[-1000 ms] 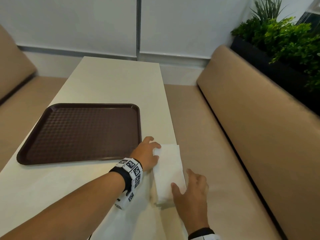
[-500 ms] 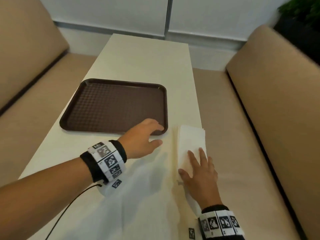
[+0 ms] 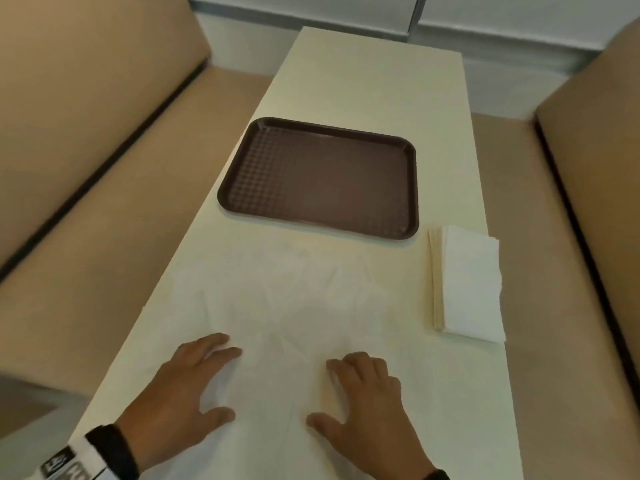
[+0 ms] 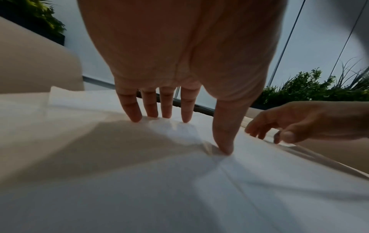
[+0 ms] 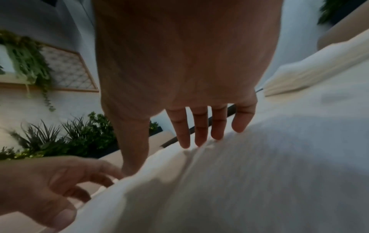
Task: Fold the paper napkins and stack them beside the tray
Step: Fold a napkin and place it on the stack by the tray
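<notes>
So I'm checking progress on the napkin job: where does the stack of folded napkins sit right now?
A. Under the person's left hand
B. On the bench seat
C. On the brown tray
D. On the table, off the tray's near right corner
D: the stack of folded napkins lies on the table just off the near right corner of the tray, apart from the left hand and right hand, which rest on an unfolded napkin.

Both hands lie palm down, side by side. The left hand [image 3: 183, 386] spreads its fingers [image 4: 130, 110] straight, thumb angled inward. The right hand [image 3: 363, 407] does likewise, its fingers [image 5: 199, 134] slightly bent, tips pressing down.
</notes>
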{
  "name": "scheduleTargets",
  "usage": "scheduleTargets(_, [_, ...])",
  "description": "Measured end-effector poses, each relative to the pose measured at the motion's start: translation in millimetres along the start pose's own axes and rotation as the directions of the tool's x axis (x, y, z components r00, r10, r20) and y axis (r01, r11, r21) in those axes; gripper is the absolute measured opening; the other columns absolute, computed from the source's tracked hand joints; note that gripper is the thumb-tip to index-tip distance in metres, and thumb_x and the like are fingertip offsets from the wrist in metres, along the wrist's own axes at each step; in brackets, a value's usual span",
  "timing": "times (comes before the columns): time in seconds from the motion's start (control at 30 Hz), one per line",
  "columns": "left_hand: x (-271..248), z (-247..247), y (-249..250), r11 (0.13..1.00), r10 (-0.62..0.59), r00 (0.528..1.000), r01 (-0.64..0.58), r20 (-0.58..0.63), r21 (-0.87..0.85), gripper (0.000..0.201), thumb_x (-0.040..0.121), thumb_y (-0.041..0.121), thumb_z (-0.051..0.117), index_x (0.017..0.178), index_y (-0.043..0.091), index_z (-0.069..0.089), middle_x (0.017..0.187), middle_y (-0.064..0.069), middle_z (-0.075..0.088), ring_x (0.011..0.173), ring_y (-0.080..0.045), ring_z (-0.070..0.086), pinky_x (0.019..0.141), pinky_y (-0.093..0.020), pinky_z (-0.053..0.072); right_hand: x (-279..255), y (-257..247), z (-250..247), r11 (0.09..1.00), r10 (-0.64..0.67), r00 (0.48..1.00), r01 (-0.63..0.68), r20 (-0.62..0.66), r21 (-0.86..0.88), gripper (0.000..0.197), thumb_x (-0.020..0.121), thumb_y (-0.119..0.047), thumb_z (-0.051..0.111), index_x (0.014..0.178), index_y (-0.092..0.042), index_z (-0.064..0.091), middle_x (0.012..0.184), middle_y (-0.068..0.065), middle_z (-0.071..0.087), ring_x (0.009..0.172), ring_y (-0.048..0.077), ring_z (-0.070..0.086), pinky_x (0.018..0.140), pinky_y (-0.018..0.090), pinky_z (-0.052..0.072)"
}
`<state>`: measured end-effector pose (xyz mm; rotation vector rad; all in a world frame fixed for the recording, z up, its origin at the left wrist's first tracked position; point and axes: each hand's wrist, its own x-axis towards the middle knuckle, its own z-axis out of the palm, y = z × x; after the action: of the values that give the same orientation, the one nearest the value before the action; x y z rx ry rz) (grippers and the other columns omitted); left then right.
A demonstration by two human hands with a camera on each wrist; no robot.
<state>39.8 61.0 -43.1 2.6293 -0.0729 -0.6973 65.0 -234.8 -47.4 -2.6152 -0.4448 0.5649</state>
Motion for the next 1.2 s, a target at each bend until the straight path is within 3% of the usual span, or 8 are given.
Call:
scheduleTargets(0.17, [1.4, 3.6, 15.5, 1.000, -0.013, 0.999, 0.013, -0.045, 0.012, 0.092, 0.082, 0.061, 0.069, 0.153, 0.047, 0.011, 0.147, 0.023, 0.016, 0.137, -0.006, 0.016, 0.114, -0.025, 0.018, 3.8, -15.0, 1.5, 0.997, 0.064, 0.997, -0.062, 0.039, -0.035, 0.042, 0.080, -0.062, 0.063, 0.111, -0.036, 0.052, 0.116, -0.016, 0.035, 0.108, 0.011, 0.033, 0.088, 0.032, 0.029])
scheduleTargets(0.3, [4.7, -0.6, 18.9, 0.998, 0.051, 0.999, -0.051, -0.002, 0.029, 0.084, 0.083, 0.053, 0.071, 0.152, 0.046, 0.022, 0.136, 0.019, 0.030, 0.126, -0.008, 0.027, 0.105, -0.029, 0.025, 2.4, -21.7, 3.6, 0.996, 0.083, 0.996, -0.083, 0.026, -0.012, 0.023, 0.086, -0.048, 0.068, 0.093, -0.035, 0.051, 0.108, -0.018, 0.037, 0.100, 0.009, 0.032, 0.084, 0.031, 0.028])
scheduleTargets(0.47, [10.1, -6.2, 24.6, 0.990, 0.118, 0.992, -0.121, 0.041, 0.078, 0.064, 0.081, 0.044, 0.076, 0.136, 0.046, 0.045, 0.122, 0.017, 0.035, 0.110, -0.006, 0.030, 0.096, -0.029, 0.028, 2.5, -27.0, 9.8, 0.996, 0.077, 0.997, -0.077, 0.009, -0.041, 0.026, 0.090, -0.038, 0.064, 0.114, -0.035, 0.055, 0.105, -0.017, 0.046, 0.099, 0.012, 0.041, 0.080, 0.033, 0.026])
scheduleTargets(0.6, [11.8, -8.3, 27.3, 0.986, 0.146, 0.987, -0.151, 0.068, 0.075, 0.050, 0.081, 0.036, 0.078, 0.125, 0.037, 0.055, 0.124, 0.016, 0.040, 0.114, -0.009, 0.038, 0.097, -0.033, 0.032, 1.1, -30.7, 9.5, 0.997, 0.059, 0.998, -0.058, 0.018, -0.041, 0.033, 0.092, -0.030, 0.064, 0.124, -0.031, 0.056, 0.106, -0.012, 0.054, 0.101, 0.016, 0.048, 0.080, 0.034, 0.026])
scheduleTargets(0.83, [7.9, -7.0, 20.0, 0.983, 0.183, 0.983, -0.183, 0.006, -0.033, 0.013, 0.093, 0.027, 0.066, 0.106, 0.024, 0.068, 0.107, 0.010, 0.057, 0.100, -0.013, 0.054, 0.087, -0.036, 0.045, 0.2, -29.7, 14.0, 0.997, 0.069, 0.997, -0.068, 0.020, -0.046, 0.010, 0.094, -0.030, 0.062, 0.103, -0.025, 0.064, 0.100, -0.010, 0.053, 0.100, 0.016, 0.049, 0.079, 0.033, 0.029])
scheduleTargets(0.93, [3.1, -11.8, 17.2, 0.971, 0.162, 0.985, -0.171, -0.064, -0.166, 0.004, 0.091, 0.024, 0.069, 0.091, 0.028, 0.069, 0.092, 0.014, 0.065, 0.087, -0.006, 0.059, 0.079, -0.028, 0.049, -3.3, -30.3, 9.4, 0.997, 0.068, 0.998, -0.068, -0.006, 0.036, 0.007, 0.092, -0.029, 0.065, 0.090, -0.024, 0.061, 0.093, -0.011, 0.055, 0.093, 0.014, 0.051, 0.082, 0.033, 0.033])
scheduleTargets(1.03, [-0.9, -21.7, 17.9, 0.932, 0.141, 0.981, -0.176, -0.131, -0.317, 0.014, 0.088, 0.022, 0.074, 0.082, 0.034, 0.069, 0.083, 0.016, 0.070, 0.082, -0.002, 0.062, 0.069, -0.011, 0.043, -8.3, -27.8, -6.0, 0.972, 0.079, 0.996, -0.067, -0.047, 0.227, 0.010, 0.091, -0.025, 0.070, 0.086, -0.024, 0.062, 0.084, -0.013, 0.063, 0.081, 0.003, 0.059, 0.077, 0.022, 0.046])
scheduleTargets(1.2, [4.6, -45.2, 27.1, 0.893, 0.108, 0.966, -0.198, -0.237, -0.403, 0.011, 0.086, 0.023, 0.077, 0.083, 0.031, 0.071, 0.079, 0.016, 0.070, 0.069, -0.006, 0.061, 0.062, -0.010, 0.042, -6.8, -24.6, -43.0, 0.933, 0.092, 0.981, -0.025, -0.172, 0.358, 0.010, 0.090, -0.013, 0.072, 0.087, -0.022, 0.069, 0.084, -0.016, 0.068, 0.082, -0.013, 0.060, 0.070, 0.000, 0.041])
